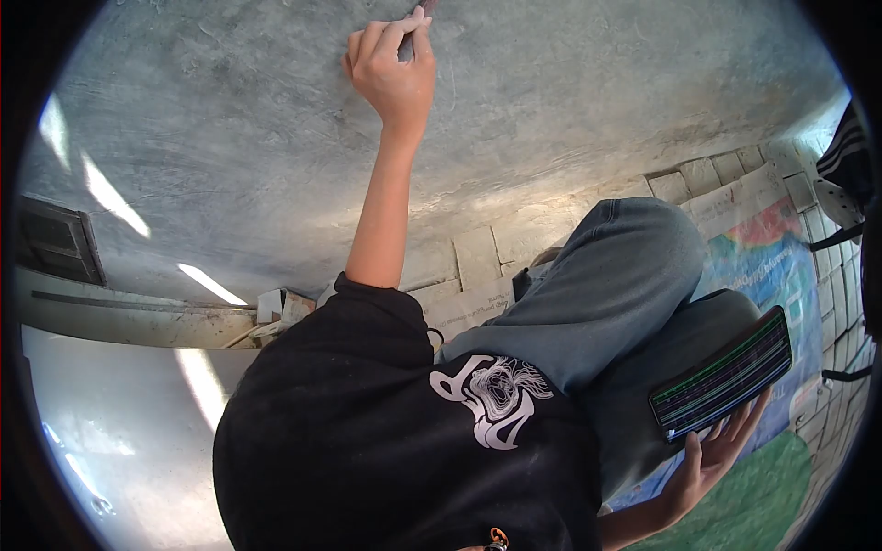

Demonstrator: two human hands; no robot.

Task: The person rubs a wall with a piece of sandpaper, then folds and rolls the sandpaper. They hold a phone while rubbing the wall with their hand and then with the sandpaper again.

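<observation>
At the top, my left hand (390, 69) is closed in a pinch on a small dark tool (429, 7), against or close to the grey mottled wall (230, 101). The tool's far end is cut off by the view's edge. My right hand (712, 459) lies at the lower right, its fingers spread along the lower edge of a phone (721, 376). The phone rests tilted over my bent leg, its screen showing dark rows with coloured lines. Whether any fingertips reach under it is hidden.
A printed sheet (772, 266) covers light floor tiles (827, 303) beyond my jeans (606, 275). A dark framed panel (57, 241) is at the left, above a shiny white surface (138, 441). Dark fabric with pale stripes (843, 151) shows at the right edge.
</observation>
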